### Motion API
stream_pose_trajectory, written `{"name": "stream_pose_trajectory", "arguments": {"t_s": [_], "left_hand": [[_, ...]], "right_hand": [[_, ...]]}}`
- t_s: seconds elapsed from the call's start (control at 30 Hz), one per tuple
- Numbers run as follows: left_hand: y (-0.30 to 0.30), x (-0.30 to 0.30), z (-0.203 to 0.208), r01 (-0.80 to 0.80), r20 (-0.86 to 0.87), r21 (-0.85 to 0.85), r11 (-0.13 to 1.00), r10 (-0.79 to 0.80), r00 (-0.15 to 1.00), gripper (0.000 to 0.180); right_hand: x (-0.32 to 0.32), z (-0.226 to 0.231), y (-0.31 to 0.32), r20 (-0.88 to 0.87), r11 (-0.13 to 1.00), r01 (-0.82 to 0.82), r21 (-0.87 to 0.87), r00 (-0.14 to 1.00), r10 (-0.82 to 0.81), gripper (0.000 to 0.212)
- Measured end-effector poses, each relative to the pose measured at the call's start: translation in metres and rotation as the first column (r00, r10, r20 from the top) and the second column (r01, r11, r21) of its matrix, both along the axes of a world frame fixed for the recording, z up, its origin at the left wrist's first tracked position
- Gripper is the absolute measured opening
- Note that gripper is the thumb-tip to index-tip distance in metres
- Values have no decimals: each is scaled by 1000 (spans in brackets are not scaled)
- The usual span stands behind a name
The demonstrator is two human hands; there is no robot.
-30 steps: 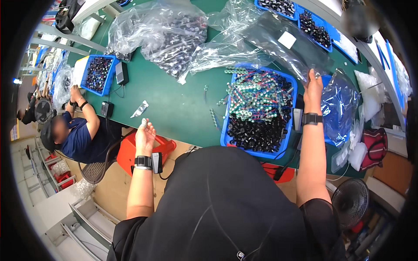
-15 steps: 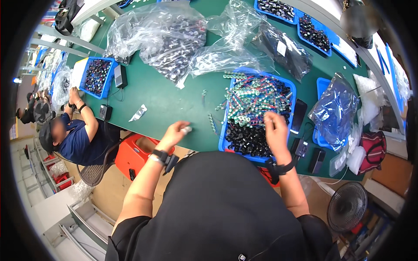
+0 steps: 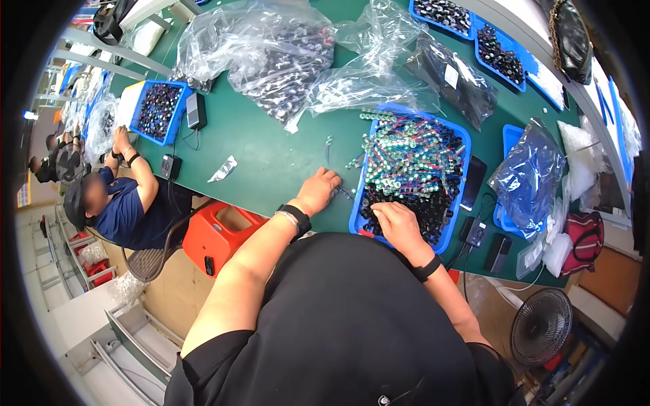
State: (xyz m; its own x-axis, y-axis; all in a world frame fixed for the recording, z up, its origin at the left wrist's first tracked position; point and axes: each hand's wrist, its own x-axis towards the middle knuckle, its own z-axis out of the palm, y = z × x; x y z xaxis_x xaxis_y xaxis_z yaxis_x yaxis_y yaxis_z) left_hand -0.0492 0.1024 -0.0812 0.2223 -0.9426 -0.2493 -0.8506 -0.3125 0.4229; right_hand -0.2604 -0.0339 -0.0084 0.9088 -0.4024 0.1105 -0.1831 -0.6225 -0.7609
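Left forearm (image 3: 256, 257) angled in from lower left, running up and to the right across the front of the torso. Left hand (image 3: 315, 193) palm down, fingers (image 3: 331, 178) bent and close together. Right forearm (image 3: 447, 295) angled up and to the left. Right hand (image 3: 402, 230) back upward, fingers curled; grip contents, if any, indistinguishable in either hand. Hands apart, left one farther forward. Both forearms bare.

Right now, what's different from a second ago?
The right hand let go of the dark plastic bag, which lies beyond the blue tray, and came left to the tray's black parts. The left hand moved right, to the table beside the tray. The clear bag of parts stayed put.
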Motion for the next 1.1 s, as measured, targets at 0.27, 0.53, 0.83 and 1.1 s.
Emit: {"name": "stream_pose_trajectory", "arguments": {"t_s": [0.27, 0.53, 0.83, 1.1], "left_hand": [[16, 11, 28, 54, -83, -204, 978, -72, 994, 25], [15, -7, 81, -147, -391, -383, 912, -16, 920, 24], [-22, -56, 102, -59, -471, -463, 884, -190, 862, 28], [-45, -65, 103, 156, -308, -471, 868, -327, 893, 23]], "right_hand": [[13, -2, 2, -36, 977, 98, 187, 995, -93, 11], [11, -21, -5, -247, 368, 315, 875, 944, -219, 33], [-5, -20, -17, -183, 17, 184, 983, 981, -59, 33], [-25, -2, -26, -171, -194, 130, 972, 963, -209, 31]]}}
